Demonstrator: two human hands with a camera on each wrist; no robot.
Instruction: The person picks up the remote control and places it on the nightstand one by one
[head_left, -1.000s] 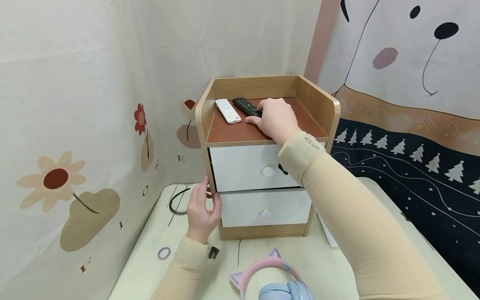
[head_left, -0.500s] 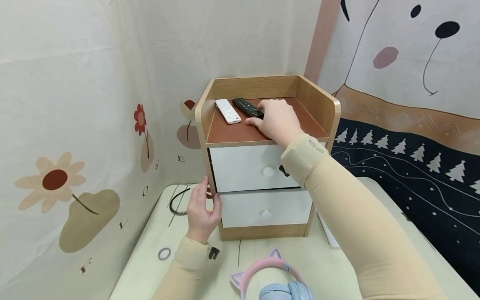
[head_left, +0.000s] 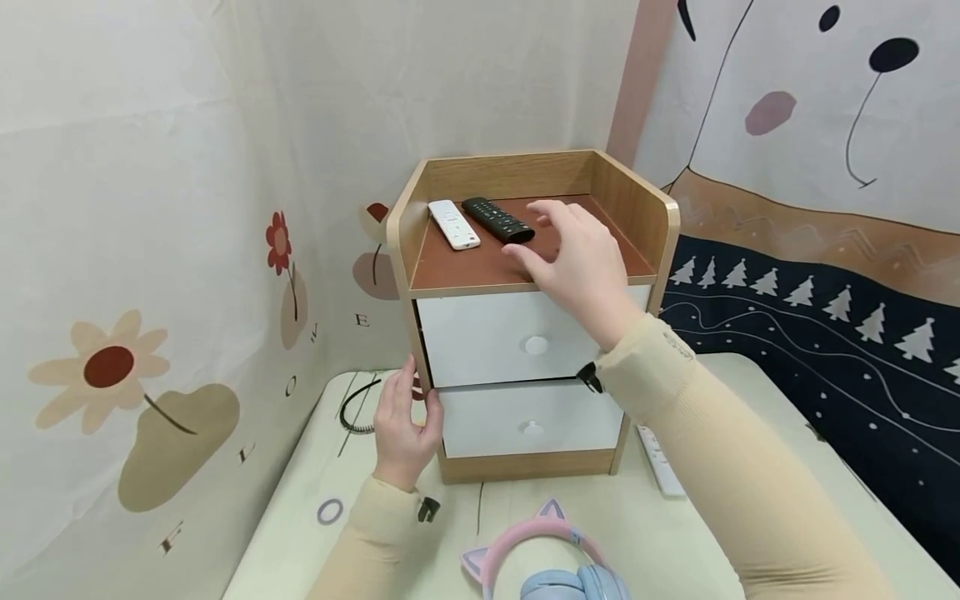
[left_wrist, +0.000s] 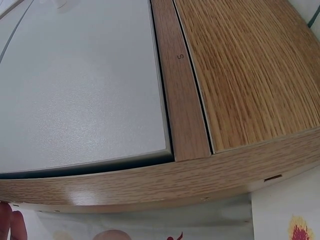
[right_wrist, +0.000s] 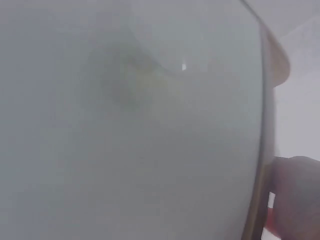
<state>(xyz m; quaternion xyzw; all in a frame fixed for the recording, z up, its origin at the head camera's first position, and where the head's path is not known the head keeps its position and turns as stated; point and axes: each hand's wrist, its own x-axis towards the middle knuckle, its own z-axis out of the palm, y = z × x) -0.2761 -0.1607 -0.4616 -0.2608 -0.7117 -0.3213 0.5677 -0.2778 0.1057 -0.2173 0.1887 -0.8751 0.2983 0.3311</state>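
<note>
A small wooden cabinet (head_left: 525, 463) with two white-fronted drawers stands against the wall. On its brown top shelf lie a white remote control (head_left: 453, 225) and a black remote control (head_left: 498, 220), side by side and slanted. My right hand (head_left: 585, 265) hovers over the shelf's front edge, thumb and fingers spread, just right of the black remote and apart from it. With extended fingers, my left hand (head_left: 405, 429) rests against the cabinet's left side. A drawer front (left_wrist: 85, 85) fills much of the left wrist view; the right wrist view is blurred, with part of a finger (right_wrist: 298, 195) at its edge.
Pink and blue cat-ear headphones (head_left: 547, 527) lie before the cabinet. To its right is a long white object with buttons (head_left: 660, 462), partly behind my right sleeve. A black coiled band (head_left: 357, 427) lies at the left. Printed cloth walls stand behind and at both sides.
My right hand has let go of the black remote and drawn back toward the right and front, its fingers spreading. The remote stays on the shelf. My left hand has kept its place.
</note>
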